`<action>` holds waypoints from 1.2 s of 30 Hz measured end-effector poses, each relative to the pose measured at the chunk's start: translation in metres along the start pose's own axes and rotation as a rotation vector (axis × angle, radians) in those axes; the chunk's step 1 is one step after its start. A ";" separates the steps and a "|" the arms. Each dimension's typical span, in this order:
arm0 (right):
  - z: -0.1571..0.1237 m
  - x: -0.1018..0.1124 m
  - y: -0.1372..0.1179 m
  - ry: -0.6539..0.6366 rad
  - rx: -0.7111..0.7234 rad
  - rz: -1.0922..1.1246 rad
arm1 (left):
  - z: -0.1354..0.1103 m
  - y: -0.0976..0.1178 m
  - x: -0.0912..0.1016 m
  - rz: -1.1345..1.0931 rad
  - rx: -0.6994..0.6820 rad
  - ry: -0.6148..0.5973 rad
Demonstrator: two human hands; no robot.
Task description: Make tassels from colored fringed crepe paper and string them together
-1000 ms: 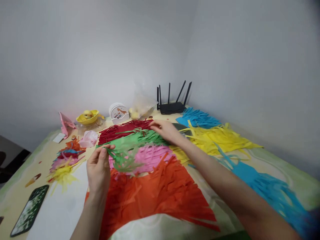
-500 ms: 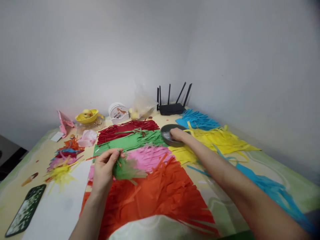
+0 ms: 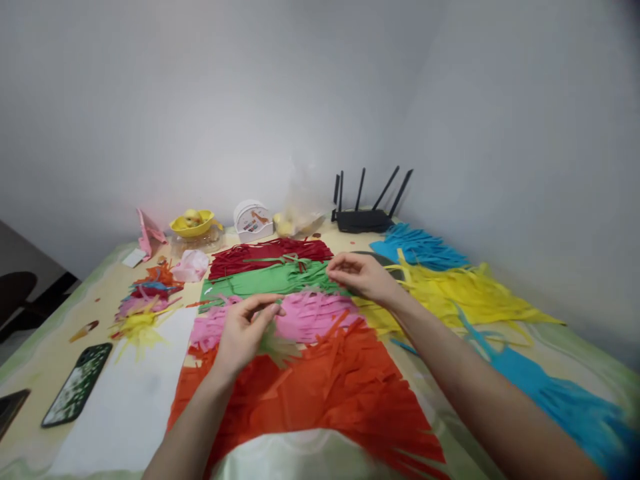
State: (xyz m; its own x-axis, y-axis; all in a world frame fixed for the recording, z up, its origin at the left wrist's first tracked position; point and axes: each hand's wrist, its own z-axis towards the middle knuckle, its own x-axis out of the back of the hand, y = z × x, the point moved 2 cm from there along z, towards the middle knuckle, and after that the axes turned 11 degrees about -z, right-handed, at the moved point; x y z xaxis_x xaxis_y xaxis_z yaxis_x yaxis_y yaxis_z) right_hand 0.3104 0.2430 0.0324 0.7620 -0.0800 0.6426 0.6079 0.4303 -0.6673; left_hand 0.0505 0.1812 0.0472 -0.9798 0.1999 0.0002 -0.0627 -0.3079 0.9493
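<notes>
My left hand (image 3: 247, 330) is closed in a pinch on a green fringed paper tuft (image 3: 278, 347), which hangs blurred below the fingers. My right hand (image 3: 364, 277) is raised in front of the grey bowl (image 3: 395, 267), its thumb and fingertips drawn together; whatever they hold is too small to make out. Most of the bowl is covered by that hand. Beneath the hands lie fringed paper sheets: dark red (image 3: 265, 259), green (image 3: 255, 280), pink (image 3: 315, 317) and orange-red (image 3: 320, 387).
Yellow fringed paper (image 3: 465, 293) and blue fringed paper (image 3: 545, 387) spread on the right. A black router (image 3: 365, 220) stands at the back. Left are finished-looking coloured tufts (image 3: 145, 320), a white sheet (image 3: 125, 393), a phone (image 3: 77, 385) and a yellow dish (image 3: 193, 225).
My right hand has come up out of the bowl and moved toward the left hand. The left hand has turned slightly, still with the green tuft. The view has shifted a little left.
</notes>
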 end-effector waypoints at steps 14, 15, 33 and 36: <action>-0.037 -0.055 -0.079 -0.032 0.121 0.590 | -0.013 0.000 -0.017 0.007 -0.104 -0.013; -0.038 -0.055 -0.081 0.005 0.150 0.538 | -0.014 0.000 -0.017 0.006 -0.105 -0.010; 0.013 0.034 0.044 0.200 -0.407 -0.553 | -0.007 0.007 -0.006 -0.039 -0.072 0.064; 0.021 0.050 0.071 0.134 -0.458 -0.600 | -0.005 0.010 -0.003 -0.025 -0.074 0.077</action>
State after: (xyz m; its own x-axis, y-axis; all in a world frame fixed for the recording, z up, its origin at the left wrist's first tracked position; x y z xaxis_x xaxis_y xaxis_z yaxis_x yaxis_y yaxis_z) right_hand 0.3871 0.2884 0.0252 0.2748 -0.3031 0.9125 0.9356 -0.1346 -0.3265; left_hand 0.0515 0.1725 0.0551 -0.9893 0.1370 -0.0497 -0.0979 -0.3724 0.9229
